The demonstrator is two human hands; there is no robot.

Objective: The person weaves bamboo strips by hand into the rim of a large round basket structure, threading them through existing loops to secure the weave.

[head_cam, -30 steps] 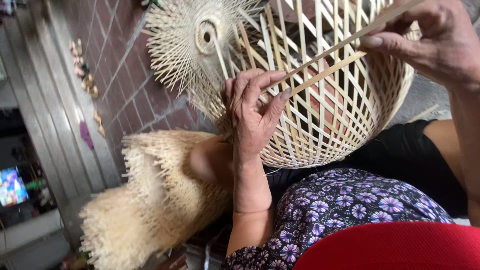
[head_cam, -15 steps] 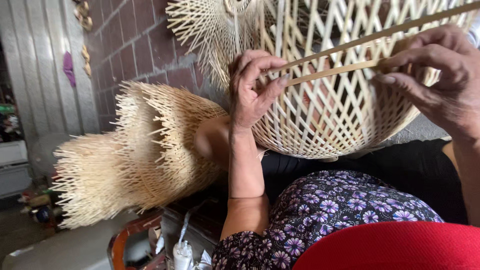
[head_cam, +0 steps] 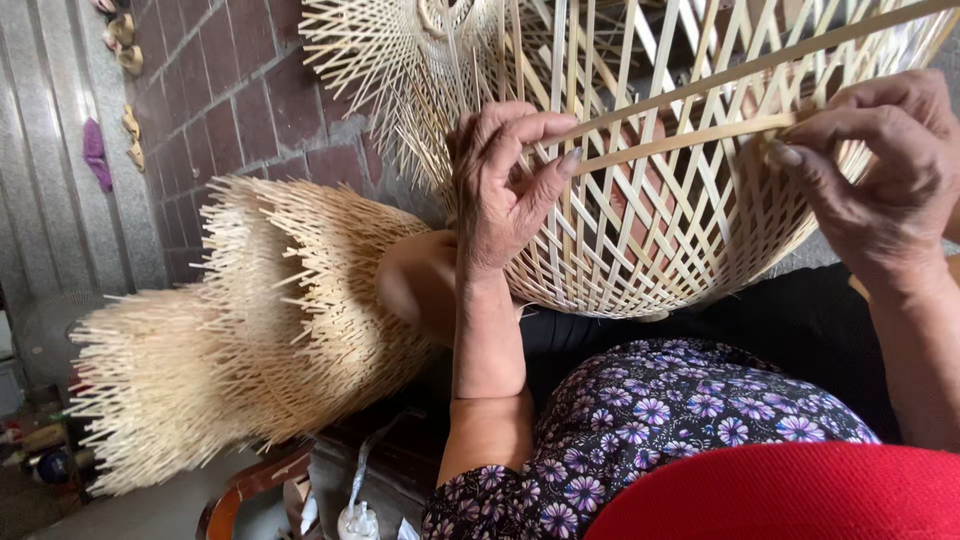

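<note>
A: While the left hand [head_cam: 500, 185] is pinching the bamboo strip [head_cam: 680, 140] against the openwork basket [head_cam: 640, 250] on the lap, what is changing?

B: The right hand [head_cam: 880, 170] is sitting lower now, fingers closed on the strip's other end, drawing it through the lattice.
</note>
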